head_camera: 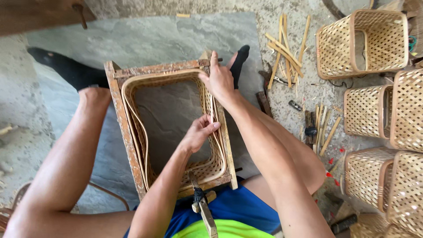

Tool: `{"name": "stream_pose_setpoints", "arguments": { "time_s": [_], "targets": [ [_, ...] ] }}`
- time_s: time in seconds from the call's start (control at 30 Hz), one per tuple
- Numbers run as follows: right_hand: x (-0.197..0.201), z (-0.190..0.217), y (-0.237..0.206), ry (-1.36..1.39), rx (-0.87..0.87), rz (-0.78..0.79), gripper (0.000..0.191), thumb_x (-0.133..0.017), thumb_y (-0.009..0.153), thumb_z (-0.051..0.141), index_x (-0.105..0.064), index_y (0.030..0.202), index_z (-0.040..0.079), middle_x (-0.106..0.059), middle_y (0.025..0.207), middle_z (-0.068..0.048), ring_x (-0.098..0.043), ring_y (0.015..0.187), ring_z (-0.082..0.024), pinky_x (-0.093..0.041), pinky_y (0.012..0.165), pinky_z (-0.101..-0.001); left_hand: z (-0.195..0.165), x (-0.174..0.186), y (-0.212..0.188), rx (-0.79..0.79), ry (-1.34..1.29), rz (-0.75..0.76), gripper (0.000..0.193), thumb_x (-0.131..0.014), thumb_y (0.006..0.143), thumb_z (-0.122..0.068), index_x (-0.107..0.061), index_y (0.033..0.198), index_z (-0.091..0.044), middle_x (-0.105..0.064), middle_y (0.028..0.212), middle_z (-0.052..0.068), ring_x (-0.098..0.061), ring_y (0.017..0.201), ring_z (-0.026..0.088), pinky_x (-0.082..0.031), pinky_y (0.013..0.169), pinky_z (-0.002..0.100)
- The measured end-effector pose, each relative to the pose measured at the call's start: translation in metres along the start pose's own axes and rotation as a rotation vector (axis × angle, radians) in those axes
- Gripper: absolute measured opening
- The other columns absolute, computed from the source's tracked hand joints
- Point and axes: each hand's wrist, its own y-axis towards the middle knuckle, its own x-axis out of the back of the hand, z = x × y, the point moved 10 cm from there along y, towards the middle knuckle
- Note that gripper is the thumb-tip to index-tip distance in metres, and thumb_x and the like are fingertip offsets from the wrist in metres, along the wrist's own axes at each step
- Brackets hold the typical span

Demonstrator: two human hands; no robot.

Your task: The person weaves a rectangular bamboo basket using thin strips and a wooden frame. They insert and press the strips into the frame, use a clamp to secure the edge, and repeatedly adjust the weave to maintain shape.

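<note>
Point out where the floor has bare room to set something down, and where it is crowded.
Bare floor: the grey slab beyond the wooden frame, between the two socked feet, and the slab showing inside the frame. Crowded: the right side, with bamboo strips, small tools and woven baskets. Both hands work the frame's right edge.

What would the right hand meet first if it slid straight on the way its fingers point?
The right hand points away from the body. Just past its fingertips lies the wooden frame, its far bar; beyond that, probably the sock, though depth is unclear.
</note>
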Motion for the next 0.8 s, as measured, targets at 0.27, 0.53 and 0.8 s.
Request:
{"name": "stream_pose_setpoints", "arguments": {
  "time_s": [0.27, 0.53, 0.8],
  "targets": [
    [-0.015, -0.014, 0.002, 0.152, -0.006, -0.024, 0.097, -0.078, 0.091, 0.031, -0.019, 0.16, -0.001, -0.073, 0.088, -0.024, -0.074, 0.074, -0.034, -0.06, 0.076, -0.0428, 0.001, -0.003, 0.003, -0.022, -0.244, 0.147, 0.022, -0.075, 0.096, -0.016, -0.054, 0.092, -0.014, -0.056, 0.082, -0.006, -0.052, 0.075, 0.007, -0.046, 0.072, 0.026],
    [-0.032, -0.027, -0.005, 0.219, -0.216, 0.141, 0.097, -0.072, 0.094, 0.034, -0.014, 0.167, 0.007, -0.074, 0.106, -0.023, -0.075, 0.086, -0.033, -0.063, 0.077, -0.0412, 0.004, 0.0, 0.001, 0.035, -0.235, 0.145, 0.022, -0.078, 0.094, -0.016, -0.056, 0.093, -0.013, -0.061, 0.084, -0.003, -0.058, 0.078, 0.01, -0.053, 0.076, 0.03],
    [-0.026, -0.04, -0.085, 0.566, -0.152, 0.167, 0.103, -0.076, 0.095, 0.049, -0.015, 0.164, 0.002, -0.051, 0.151, -0.031, -0.051, 0.142, -0.036, -0.041, 0.118, -0.0429, -0.159, 0.012, -0.142, -0.672, 1.278, -0.68, 0.036, -0.078, 0.096, -0.018, -0.065, 0.128, -0.008, -0.069, 0.122, 0.014, -0.066, 0.116, 0.029, -0.056, 0.102, 0.043]
  ]
}}
